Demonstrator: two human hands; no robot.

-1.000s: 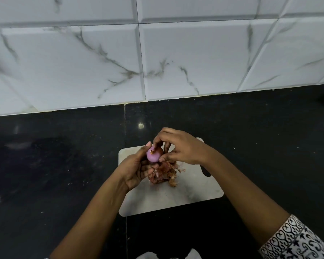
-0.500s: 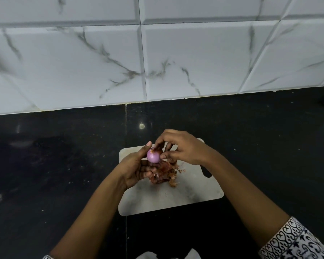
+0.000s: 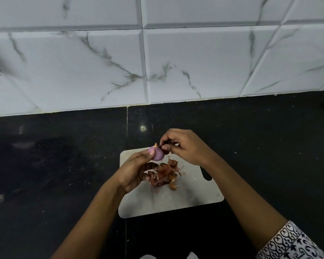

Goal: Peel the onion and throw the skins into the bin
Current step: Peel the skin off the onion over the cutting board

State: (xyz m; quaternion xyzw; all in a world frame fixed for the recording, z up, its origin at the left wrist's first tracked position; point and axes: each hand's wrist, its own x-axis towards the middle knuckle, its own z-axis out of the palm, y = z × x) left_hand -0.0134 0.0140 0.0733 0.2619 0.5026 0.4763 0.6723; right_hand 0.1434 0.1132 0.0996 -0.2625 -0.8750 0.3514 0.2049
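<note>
While the left hand (image 3: 133,171) grips the onion (image 3: 158,155) above the 11 o'clock corner of the board (image 3: 187,200), the right hand (image 3: 185,146) pinches its tip. The skins (image 3: 164,175) lie heaped mid-board, well apart from its 5 o'clock edge; dark counter (image 3: 54,165) all round.

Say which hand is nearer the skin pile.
Left. The left hand, holding the onion, sits right beside the skin pile; the right hand is farther back, pinching at the onion's tip.

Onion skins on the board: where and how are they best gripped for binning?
Scoop the skin pile from above, coming from its right: it is a loose, low heap on the cutting board, its right edge lies bare, while the left hand holding the onion crowds its left.
</note>
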